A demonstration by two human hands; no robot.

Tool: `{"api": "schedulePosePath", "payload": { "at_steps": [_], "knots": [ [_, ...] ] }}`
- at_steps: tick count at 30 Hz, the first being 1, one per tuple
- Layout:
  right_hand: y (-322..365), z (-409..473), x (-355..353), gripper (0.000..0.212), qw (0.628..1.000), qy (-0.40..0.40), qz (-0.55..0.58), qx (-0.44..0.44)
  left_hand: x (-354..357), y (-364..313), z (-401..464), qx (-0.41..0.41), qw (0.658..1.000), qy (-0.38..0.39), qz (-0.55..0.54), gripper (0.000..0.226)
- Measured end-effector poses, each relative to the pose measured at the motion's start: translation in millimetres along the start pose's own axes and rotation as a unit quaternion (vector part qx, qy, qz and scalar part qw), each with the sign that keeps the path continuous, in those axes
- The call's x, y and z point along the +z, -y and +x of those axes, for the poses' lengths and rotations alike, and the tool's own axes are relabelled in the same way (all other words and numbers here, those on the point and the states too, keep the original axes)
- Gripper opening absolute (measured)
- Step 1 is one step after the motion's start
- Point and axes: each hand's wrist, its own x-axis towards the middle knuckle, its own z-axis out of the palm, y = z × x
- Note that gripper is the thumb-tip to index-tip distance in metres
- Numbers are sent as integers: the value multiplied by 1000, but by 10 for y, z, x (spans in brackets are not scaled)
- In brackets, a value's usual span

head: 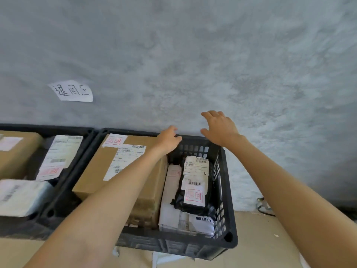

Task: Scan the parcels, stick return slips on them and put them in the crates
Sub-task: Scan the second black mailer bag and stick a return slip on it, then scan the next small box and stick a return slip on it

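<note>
Matt black plastic crate (224,192), brown cardboard box (108,171), rough grey wall (193,55)

Two bare forearms in shot, no sleeves reaching down either one. Left hand (169,139) bare, no glove, no ring showing. Right hand (220,127) just as plain, wrist uncovered, no watch or band on it.
</note>
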Motion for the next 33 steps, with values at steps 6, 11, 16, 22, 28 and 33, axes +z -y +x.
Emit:
{"api": "schedulePosePath", "payload": {
  "at_steps": [6, 11, 16, 22, 28, 33],
  "knots": [
    [1004, 285, -571, 57, 997, -50, -13, -60, -1442, 302, -315, 50, 970, -135, 196, 46],
    [2325, 414, -926, 56, 987, -92, -6, -135, -2644, 995, -1012, 19, 926, -227, 300, 46],
    [3978, 354, -1126, 56, 964, -123, 13, -235, -3783, 1931, -1977, -51, 888, -289, 355, 45],
    [5874, 150, -1197, 57, 926, -147, 19, -348, -4858, 3070, -3258, -136, 836, -356, 394, 55],
    [7594, -58, -1295, 58, 877, -149, 40, -454, -5671, 3980, -4342, -227, 787, -409, 403, 53],
    [8986, -234, -1217, 58, 834, -145, 67, -529, -6128, 4775, -5004, -297, 762, -438, 373, 53]
  ]
}}
